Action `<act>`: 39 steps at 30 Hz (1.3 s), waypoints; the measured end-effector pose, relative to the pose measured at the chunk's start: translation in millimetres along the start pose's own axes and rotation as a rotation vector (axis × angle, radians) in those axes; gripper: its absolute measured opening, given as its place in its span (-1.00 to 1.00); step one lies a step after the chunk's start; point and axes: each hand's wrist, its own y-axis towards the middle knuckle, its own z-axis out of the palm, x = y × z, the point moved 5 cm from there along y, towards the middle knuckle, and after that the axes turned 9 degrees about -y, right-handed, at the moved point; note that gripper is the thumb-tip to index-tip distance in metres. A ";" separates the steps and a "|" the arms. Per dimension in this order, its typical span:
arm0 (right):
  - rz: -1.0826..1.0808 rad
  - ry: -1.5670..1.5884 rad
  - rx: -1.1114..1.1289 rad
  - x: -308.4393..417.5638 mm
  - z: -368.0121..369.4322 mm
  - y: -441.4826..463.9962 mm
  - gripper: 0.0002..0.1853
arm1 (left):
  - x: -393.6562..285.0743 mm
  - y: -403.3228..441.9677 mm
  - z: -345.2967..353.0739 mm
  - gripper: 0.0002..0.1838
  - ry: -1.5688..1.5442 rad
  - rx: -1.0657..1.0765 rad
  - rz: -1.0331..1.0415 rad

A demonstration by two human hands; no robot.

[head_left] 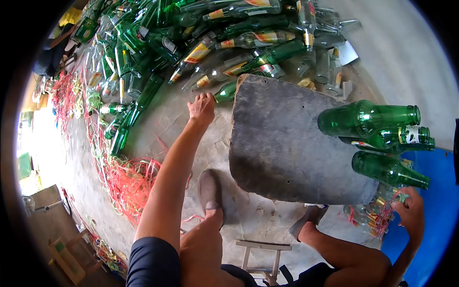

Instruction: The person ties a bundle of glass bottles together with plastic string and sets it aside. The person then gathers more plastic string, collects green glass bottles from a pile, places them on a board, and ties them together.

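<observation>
On the floor by the left edge of the grey board, my left hand [202, 108] closes on the end of a green glass bottle [226, 92]. The board partly hides that bottle. My right hand [410, 210] is at the right, its curled fingers at a strand of red plastic strapping [382, 217], just below the neck of another green bottle [389, 170]. That bottle lies at the right end of the board [291, 138], with a large green bottle [354, 118] and further green bottles [392, 137] above it. Bottles with red strapping sit below the board's right corner.
A big heap of green and clear bottles [258, 38] fills the top of the view. Tangled red strapping [129, 184] lies on the floor at left. A blue panel [437, 205] stands at right, a small wooden stool [263, 245] between my legs. Another person [50, 52] is at upper left.
</observation>
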 end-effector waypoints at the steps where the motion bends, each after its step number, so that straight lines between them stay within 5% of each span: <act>1: -0.007 -0.002 -0.001 -1.4 -0.6 0.1 -0.58 | 3.4 -2.9 1.3 -0.66 -0.012 0.009 -0.001; 6: -0.025 0.013 0.009 -3.0 -1.7 -7.8 -0.60 | 38.9 -29.6 9.4 -0.76 -0.099 -0.048 0.220; 13: -0.019 0.126 0.020 26.9 -9.5 -42.6 -0.62 | 85.2 -117.0 -26.1 -0.67 -0.319 0.042 0.095; 23: -0.302 0.041 -0.174 44.2 -18.4 -77.6 -0.62 | 133.9 -210.4 -105.7 -0.58 -0.779 0.066 -0.162; 27: -0.444 -0.078 -0.288 65.1 -25.3 -103.5 -0.61 | 99.8 -265.7 -191.0 -0.58 -0.755 0.029 -0.188; 33: -0.491 -0.078 -0.438 76.9 -30.6 -128.9 -0.60 | 39.9 -310.8 -296.5 -0.65 -0.594 -0.119 0.071; 39: -0.517 0.072 -0.488 81.7 -40.1 -127.3 -0.67 | -92.2 -350.6 -367.3 -0.68 -0.412 -0.222 0.326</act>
